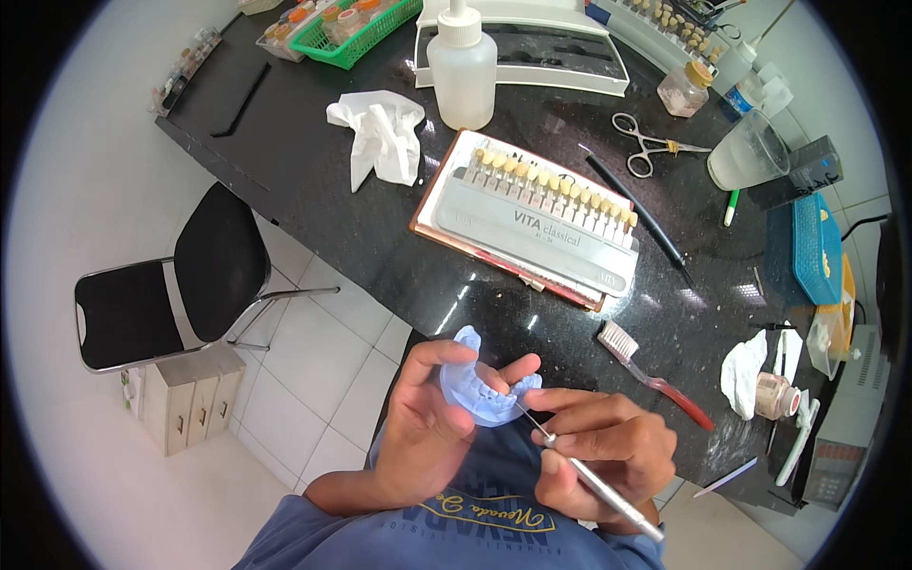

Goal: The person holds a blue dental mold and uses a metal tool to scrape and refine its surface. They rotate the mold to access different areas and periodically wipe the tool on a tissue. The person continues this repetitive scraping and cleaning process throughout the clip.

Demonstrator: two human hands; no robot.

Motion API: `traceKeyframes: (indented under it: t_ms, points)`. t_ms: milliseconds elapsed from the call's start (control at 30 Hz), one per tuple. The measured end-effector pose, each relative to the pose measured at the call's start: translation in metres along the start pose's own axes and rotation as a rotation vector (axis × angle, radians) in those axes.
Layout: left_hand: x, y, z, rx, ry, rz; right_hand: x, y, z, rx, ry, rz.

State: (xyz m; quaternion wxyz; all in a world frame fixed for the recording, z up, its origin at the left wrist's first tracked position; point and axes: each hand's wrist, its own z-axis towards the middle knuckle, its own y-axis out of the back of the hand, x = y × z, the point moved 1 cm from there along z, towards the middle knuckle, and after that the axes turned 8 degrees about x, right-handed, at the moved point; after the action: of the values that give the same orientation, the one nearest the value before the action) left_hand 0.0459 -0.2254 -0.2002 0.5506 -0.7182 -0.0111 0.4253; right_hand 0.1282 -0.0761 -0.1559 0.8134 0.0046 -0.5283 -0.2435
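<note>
Left hand clamped around a pale blue dental cast, low in the middle of the frame, thumb and fingers wrapped over its rim, teeth side turned toward the right. Right hand pinched shut on a slim metal instrument, held like a pen, tip touching the cast's tooth row, handle running off toward the lower right.

Just above the hands, along the edge of the dark stone counter: a toothbrush with white bristles and a red handle, lying aslant. Right of it, a crumpled white tissue and a small jar of pinkish powder.

Centre of the frame: a grey tooth shade guide, long and flat, with a row of cream sample teeth standing along its upper edge and dark lettering on its face, resting on a thin red-edged board. Upper left of that, a second crumpled white tissue. Top centre: a translucent white pump bottle, contents not readable, in front of a white tray.

Upper left: a green mesh basket holding several small orange-lidded jars. Upper right: 1 pair of steel scissors, a black-handled brush, a small jar of pale pink powder, a clear cup with whitish fill. Right edge: a blue mesh basket.

Left of the frame, on white floor tiles: a black chair with a metal frame.
</note>
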Motion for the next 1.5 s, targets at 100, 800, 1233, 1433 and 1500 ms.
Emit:
traceKeyframes:
  t_ms: [100,800,1233,1433,1500]
  points:
    - [0.011,-0.002,0.001,-0.023,-0.078,-0.013,-0.002,-0.014,-0.009,-0.115,-0.005,-0.028]
    - [0.028,-0.006,0.0,-0.087,-0.233,0.093,-0.008,-0.017,-0.017,-0.092,0.062,-0.15]
    - [0.018,-0.006,0.001,-0.053,-0.141,0.053,-0.009,-0.01,-0.017,-0.011,0.098,-0.155]
    - [0.012,-0.007,0.002,-0.059,-0.092,0.046,-0.009,-0.007,-0.017,0.032,0.11,-0.117]
    - [0.009,-0.008,0.002,-0.062,-0.061,0.019,-0.006,-0.004,-0.015,0.026,0.098,-0.078]
